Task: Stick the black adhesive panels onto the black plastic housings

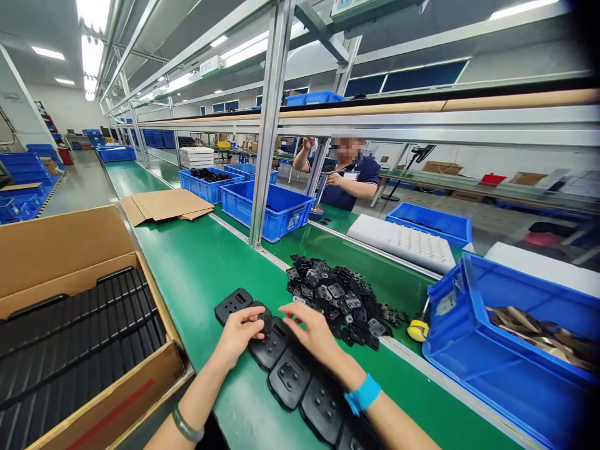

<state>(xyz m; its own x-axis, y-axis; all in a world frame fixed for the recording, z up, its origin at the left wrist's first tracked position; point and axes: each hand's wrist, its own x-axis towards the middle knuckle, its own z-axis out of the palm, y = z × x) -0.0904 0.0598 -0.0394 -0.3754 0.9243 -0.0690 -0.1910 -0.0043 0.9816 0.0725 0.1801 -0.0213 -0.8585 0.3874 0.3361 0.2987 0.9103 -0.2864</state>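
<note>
Head view: the left hand (240,334) is bent over the row of black plates (289,378), thumb and fingers drawn narrowly together at one plate's face; whether this grip pinches a small part, I cannot tell. The right hand (312,331) hangs just beside it, its grip loosely curled with a slight gap, and any small piece in it would be hidden.

The row runs under both grips along the green desk (187,262), from just beyond the left fingertips back toward the body beneath the right forearm. Its plates lie very close, so a sleeveless forearm or wristband (363,395) dragging low could skew several. The heap of small black pieces (328,290), just beyond the right grip, is loose and steep; a knuckle brushing it could send flat pieces sliding among the plates, where black on black hides a stray.

The plates look like moulded plastic, matte and round-cornered, with raised studs and slots. The heaped pieces are thin, holed and glossier. Left of the left grip, a corrugated cardboard box (65,250) holds ribbed dark parts (84,350).
</note>
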